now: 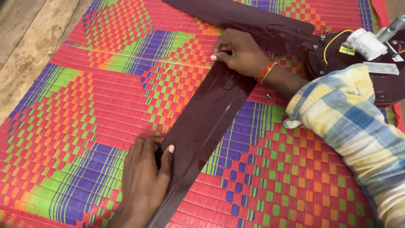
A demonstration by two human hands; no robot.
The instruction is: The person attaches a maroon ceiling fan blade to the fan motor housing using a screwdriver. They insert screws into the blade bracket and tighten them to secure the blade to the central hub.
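Observation:
A long dark maroon fan blade (pixel 202 122) lies diagonally on a bright woven mat (pixel 84 105). My left hand (pixel 145 177) grips the blade's left edge near its lower end, thumb on top. My right hand (pixel 238 52) holds the blade's upper, narrower end, fingers curled over its tip. That end lies loose, a short way left of the maroon fan motor (pixel 379 84).
A second maroon blade (pixel 236 17) is fixed by a bracket to the motor at the top right. A white capacitor (pixel 367 42), wires and a metal rod sit on the motor. A small screw (pixel 268 96) lies on the mat. Wooden floor (pixel 25 42) borders the mat's left.

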